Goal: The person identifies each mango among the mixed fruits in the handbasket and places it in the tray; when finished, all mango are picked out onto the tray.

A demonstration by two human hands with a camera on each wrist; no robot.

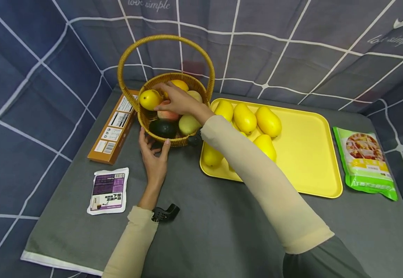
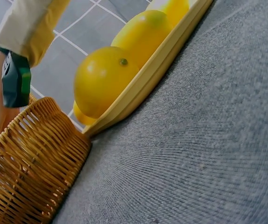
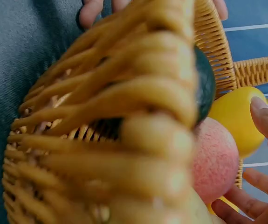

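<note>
A wicker basket (image 1: 177,142) with a tall handle stands at the back left. My left hand (image 1: 155,158) holds its front-left side from outside, with thumb and fingers spread along the wall. My right hand (image 1: 178,98) reaches inside over the fruit. Its thumb rests on a yellow mango (image 3: 234,116) at the left rim, with a fingertip beside it; the far side of that grip is partly hidden. Around it lie a pink peach (image 3: 215,158), a dark green avocado (image 1: 162,128), a pale green fruit (image 1: 189,124) and another yellow fruit (image 1: 180,84).
Right of the basket, a yellow tray (image 1: 305,154) bears several mangoes (image 1: 244,117), partly behind my right sleeve. A brown box (image 1: 112,131) lies against the basket's left, with a white-and-purple pouch (image 1: 109,191) in front. At far right lies a green food bag (image 1: 366,162).
</note>
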